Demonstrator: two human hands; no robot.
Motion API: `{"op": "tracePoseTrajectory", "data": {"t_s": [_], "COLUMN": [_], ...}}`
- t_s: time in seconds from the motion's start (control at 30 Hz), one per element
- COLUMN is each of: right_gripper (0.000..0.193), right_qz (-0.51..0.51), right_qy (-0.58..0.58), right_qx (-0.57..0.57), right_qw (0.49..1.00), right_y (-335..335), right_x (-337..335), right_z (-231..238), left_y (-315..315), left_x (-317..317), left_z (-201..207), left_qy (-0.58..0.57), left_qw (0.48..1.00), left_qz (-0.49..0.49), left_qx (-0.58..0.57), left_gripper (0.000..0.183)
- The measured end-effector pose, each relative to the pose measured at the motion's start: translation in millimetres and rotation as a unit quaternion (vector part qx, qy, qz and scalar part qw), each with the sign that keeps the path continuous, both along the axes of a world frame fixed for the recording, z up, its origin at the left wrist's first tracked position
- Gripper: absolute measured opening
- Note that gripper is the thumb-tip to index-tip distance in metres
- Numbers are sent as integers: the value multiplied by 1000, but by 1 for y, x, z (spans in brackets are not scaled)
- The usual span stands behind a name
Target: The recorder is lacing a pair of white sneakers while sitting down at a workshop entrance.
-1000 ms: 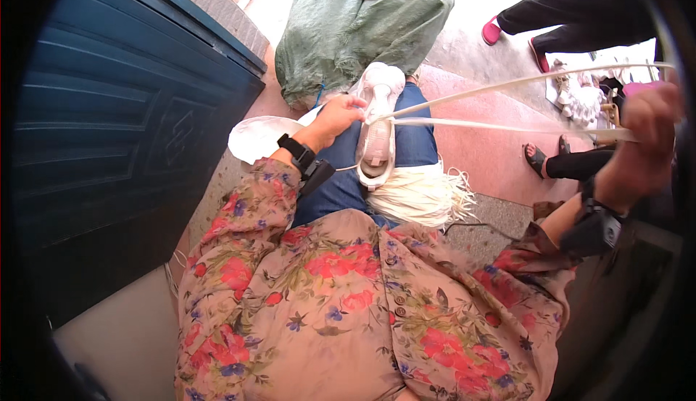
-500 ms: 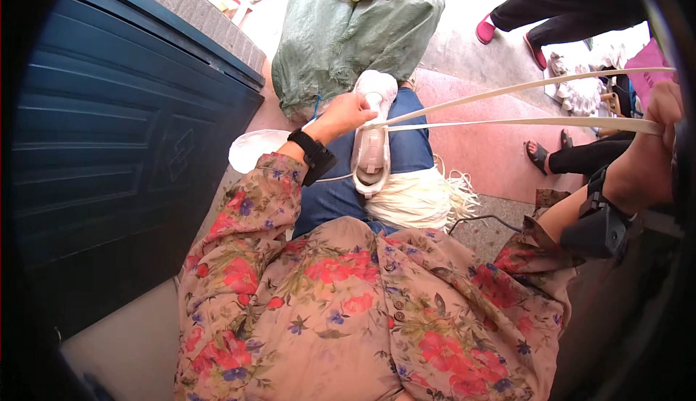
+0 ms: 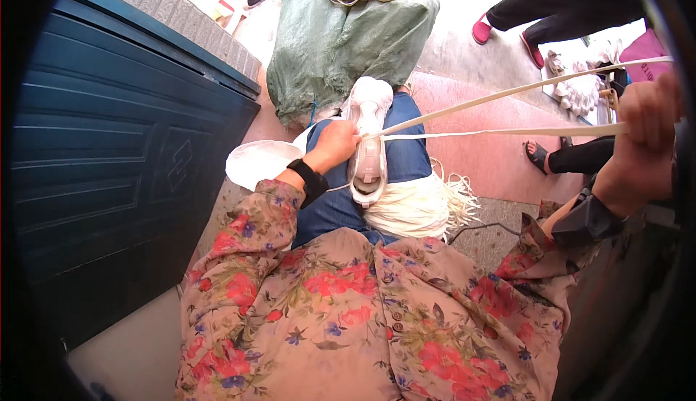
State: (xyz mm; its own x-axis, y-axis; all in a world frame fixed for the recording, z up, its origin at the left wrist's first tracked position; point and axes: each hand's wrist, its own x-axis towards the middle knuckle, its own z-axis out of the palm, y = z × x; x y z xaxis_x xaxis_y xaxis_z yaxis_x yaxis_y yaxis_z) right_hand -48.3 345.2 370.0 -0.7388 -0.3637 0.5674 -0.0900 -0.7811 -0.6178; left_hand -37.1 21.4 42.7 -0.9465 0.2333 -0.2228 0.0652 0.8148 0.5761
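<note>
A white sneaker (image 3: 368, 147) rests on my lap with its heel opening toward me. My left hand (image 3: 337, 143) is closed at its left edge, fingertips pinched by the lacing; whether they also grip the lace is hidden. From the lacing area a flat cream shoelace (image 3: 500, 132) runs out in two taut strands to the far right. There my right hand (image 3: 647, 114) is closed in a fist round the lace, well away from the shoe.
A bundle of cream laces (image 3: 409, 209) lies across my right thigh. Beyond my knees stands a green woven sack (image 3: 348, 46) with more laces on top. A blue panelled door (image 3: 94, 133) is at left, beside a white round thing (image 3: 254, 163). People's legs (image 3: 540, 13) show at far right.
My left hand has slid a little toward me along the shoe's edge. My right hand has come slightly left, still holding the strands taut.
</note>
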Motion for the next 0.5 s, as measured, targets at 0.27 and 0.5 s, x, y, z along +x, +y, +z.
{"op": "tracePoseTrajectory", "data": {"t_s": [0.27, 0.5], "right_gripper": [31, 27], "right_qz": [-122, -117], "right_qy": [-66, -86], "right_qx": [114, 118], "right_qw": [984, 982], "right_y": [0, 18], "right_x": [1, -1], "right_z": [-49, -30], "left_y": [3, -13], "left_x": [-9, -23], "left_z": [2, 1], "left_qy": [107, -229], "left_qw": [993, 924], "left_qz": [-3, 75], "left_qx": [39, 297], "left_gripper": [12, 14]}}
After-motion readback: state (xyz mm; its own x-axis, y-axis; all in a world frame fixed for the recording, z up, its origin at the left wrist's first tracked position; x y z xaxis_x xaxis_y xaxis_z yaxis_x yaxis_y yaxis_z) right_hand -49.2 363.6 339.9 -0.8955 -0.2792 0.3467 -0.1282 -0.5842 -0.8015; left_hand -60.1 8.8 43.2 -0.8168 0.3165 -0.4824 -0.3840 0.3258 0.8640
